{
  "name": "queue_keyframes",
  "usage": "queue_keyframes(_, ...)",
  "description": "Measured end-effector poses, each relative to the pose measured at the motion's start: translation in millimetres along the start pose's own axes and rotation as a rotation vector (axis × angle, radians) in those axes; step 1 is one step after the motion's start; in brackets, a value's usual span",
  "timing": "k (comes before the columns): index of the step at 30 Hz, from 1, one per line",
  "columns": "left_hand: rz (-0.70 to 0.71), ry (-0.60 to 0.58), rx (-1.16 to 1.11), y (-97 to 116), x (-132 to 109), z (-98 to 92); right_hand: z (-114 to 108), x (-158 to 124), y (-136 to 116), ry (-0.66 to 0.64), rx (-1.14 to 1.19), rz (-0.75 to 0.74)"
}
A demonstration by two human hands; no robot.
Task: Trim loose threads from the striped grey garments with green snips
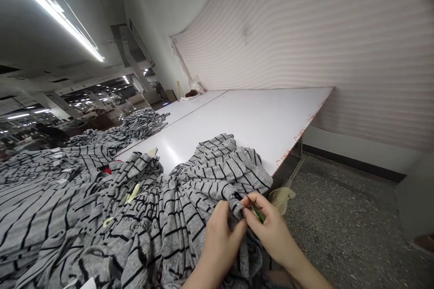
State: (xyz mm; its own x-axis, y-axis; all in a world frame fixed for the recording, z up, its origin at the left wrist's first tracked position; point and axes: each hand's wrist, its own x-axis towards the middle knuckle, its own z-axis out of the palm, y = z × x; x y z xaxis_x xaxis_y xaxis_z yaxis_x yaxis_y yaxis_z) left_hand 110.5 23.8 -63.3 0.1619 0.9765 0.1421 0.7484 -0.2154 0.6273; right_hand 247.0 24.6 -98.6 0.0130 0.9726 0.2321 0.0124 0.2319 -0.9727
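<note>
A grey knit garment with black stripes (217, 185) lies bunched over the near edge of the white table. My left hand (222, 235) is closed on a gathered edge of it, thumb and fingers pinching the cloth. Close beside it, my right hand (266, 221) is closed around small green thread snips (258, 213), mostly hidden in the palm, with a thin dark tip showing. Its fingertips touch the same edge of cloth that my left hand pinches.
More striped garments (44, 207) are heaped on the left, with white labels and pale yellow strips among them. The white table (217, 117) reaches back to a pinkish striped sheet (305, 31) on the wall. Speckled floor (325, 221) lies to the right.
</note>
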Motion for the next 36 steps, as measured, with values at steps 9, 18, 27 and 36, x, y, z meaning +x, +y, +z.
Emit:
queue_keyframes(9,-0.116,-0.017,-0.56,-20,-8,-15.4,-10,-4,-8,-0.033,-0.409,-0.134)
queue_keyframes(18,-0.104,-0.051,-0.669,-24,-7,-14.9,-10,-9,-27,-0.146,-0.554,-0.177)
queue_keyframes(27,-0.122,-0.09,-0.75,-27,-7,-15.4,-6,2,-26,-0.132,-0.37,-0.112)
queue_keyframes(36,-0.129,-0.132,-0.801,-30,-6,-18.6,-3,4,-26,-0.173,-0.344,-0.121)
